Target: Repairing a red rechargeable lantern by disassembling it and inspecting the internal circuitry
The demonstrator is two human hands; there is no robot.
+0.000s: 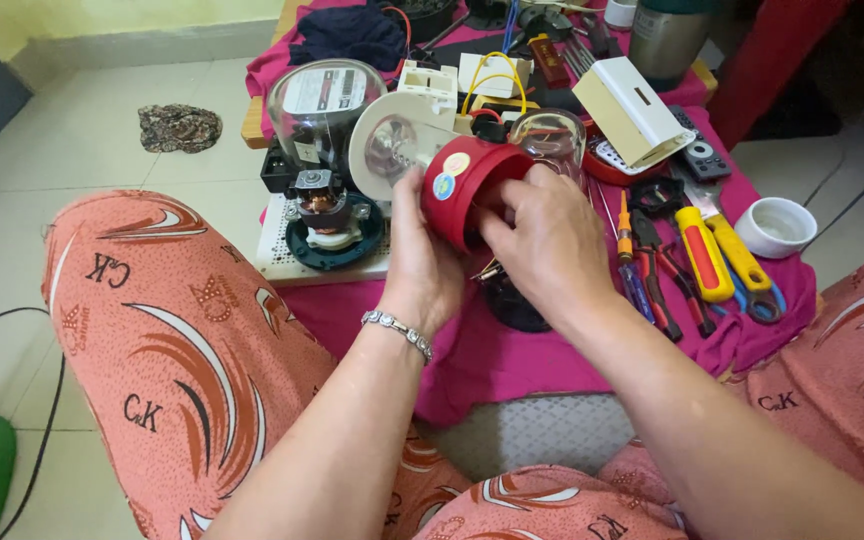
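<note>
A red cylindrical appliance housing (467,180) with round stickers is held up between both hands over a low table draped in magenta cloth (512,350). My left hand (419,255), with a bracelet at the wrist, grips its left side. My right hand (542,240) holds its right side, fingers reaching toward the open end. Behind it a cream round base (387,140) joins the housing. A black round part (512,305) lies beneath my hands on the cloth.
An electric motor on a dark ring (324,215) sits on a white perforated board at left, behind it a clear domed meter (324,105). Screwdrivers and pliers (697,260) lie at right, with a white bowl (774,226), remote (702,150) and cream box (632,110).
</note>
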